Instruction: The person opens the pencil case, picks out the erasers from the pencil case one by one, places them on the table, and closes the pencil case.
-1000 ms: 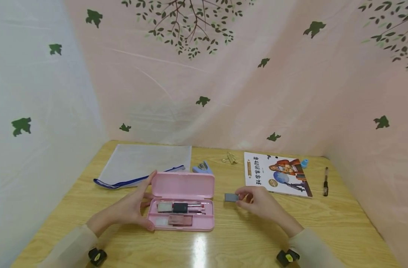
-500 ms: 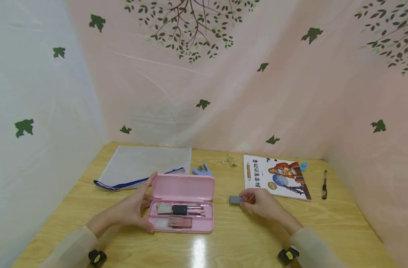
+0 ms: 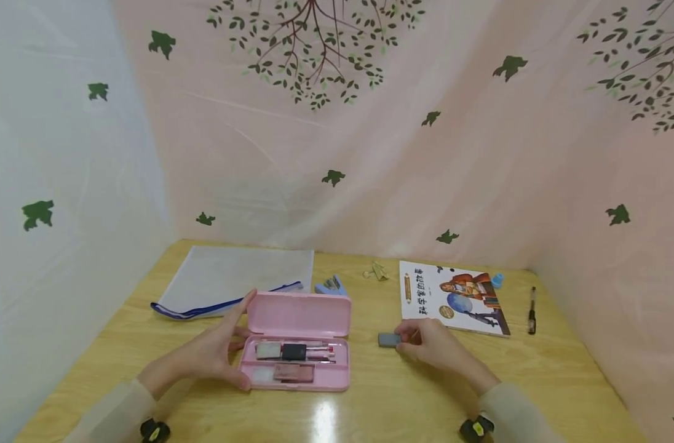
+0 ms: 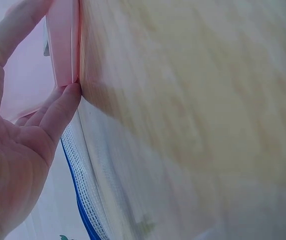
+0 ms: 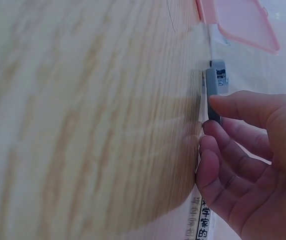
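Note:
A pink pencil case (image 3: 333, 380) stands with its lid raised on the table. Inside lie a white eraser with a black sleeve (image 3: 294, 352), a reddish-brown block (image 3: 294, 373) and several pens (image 3: 320, 351). My left hand (image 3: 210, 357) grips the case's left end, thumb at the front corner and fingers reaching behind the lid; the left wrist view shows fingertips (image 4: 72, 90) against the pink edge. To the right of the case, my right hand (image 3: 433, 347) pinches a small grey eraser (image 3: 388, 339) between thumb and fingers, close over the tabletop.
Behind the case lie a clear zip pouch (image 3: 248, 271) with a blue zipper and a blue stapler-like item (image 3: 331, 285). A gold binder clip (image 3: 379, 271), a picture book (image 3: 453, 298), a small light-blue piece (image 3: 497, 280) and a black pen (image 3: 532, 311) lie further right.
The right hand has shifted slightly to the right with the grey eraser, away from the pencil case. The left hand keeps its hold on the case. The head view has tilted up a little.

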`<action>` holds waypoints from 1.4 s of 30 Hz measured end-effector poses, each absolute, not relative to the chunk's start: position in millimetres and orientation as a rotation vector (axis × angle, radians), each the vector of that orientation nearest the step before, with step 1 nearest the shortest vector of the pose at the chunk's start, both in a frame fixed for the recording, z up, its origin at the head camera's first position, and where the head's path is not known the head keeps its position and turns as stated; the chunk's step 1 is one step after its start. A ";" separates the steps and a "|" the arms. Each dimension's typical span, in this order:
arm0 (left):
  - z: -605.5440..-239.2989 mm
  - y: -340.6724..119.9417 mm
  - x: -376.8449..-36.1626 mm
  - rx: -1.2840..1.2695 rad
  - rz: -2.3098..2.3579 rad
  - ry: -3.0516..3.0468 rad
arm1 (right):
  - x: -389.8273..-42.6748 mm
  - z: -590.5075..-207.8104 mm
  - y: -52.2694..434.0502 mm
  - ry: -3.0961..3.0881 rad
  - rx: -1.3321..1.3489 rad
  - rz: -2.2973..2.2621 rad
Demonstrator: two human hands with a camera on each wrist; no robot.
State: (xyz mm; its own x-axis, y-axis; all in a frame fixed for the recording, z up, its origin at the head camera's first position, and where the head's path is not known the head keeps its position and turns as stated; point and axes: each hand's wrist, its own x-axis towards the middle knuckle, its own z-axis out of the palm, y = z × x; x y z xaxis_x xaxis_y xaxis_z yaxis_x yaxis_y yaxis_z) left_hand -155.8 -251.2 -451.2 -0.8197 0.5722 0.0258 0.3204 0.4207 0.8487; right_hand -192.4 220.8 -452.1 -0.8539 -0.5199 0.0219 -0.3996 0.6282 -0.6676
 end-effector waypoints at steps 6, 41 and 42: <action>-452.2 -247.2 -159.8 0.822 1.360 2.426 | -195.2 -449.7 226.6 2.671 -0.759 -1.017; -453.7 -244.6 -156.5 0.709 1.298 2.466 | -168.3 -422.3 152.7 2.532 -0.995 -1.304; -453.5 -243.5 -157.7 0.703 1.289 2.473 | -168.9 -421.7 147.5 2.520 -1.012 -1.305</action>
